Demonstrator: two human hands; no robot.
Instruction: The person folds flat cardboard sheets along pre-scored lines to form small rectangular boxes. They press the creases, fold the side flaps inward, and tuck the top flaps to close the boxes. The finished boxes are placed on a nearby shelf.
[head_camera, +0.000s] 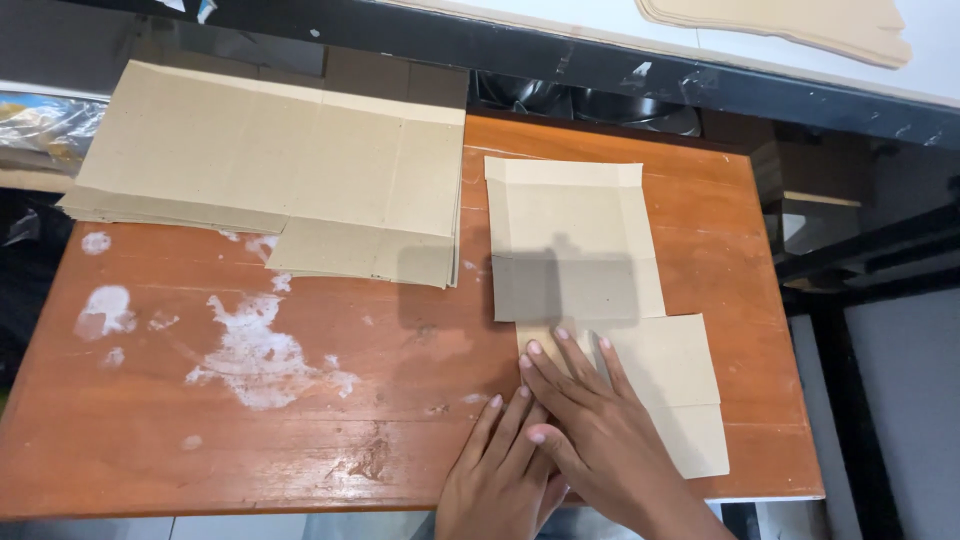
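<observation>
Two bare hands pressed flat, side by side.
Left hand (497, 465) lies palm down, fingers extended forward; right hand (590, 415) lies flat, fingers spread, overlapping the left hand's fingertips, its forearm angling in from the lower right.

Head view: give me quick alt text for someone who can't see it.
Two bare hands, the left hand partly under the right hand, press flat on a cut, creased brown cardboard sheet lying on an orange wooden table. A stack of similar cardboard sheets sits at the table's far left, and white smears mark the wood.
</observation>
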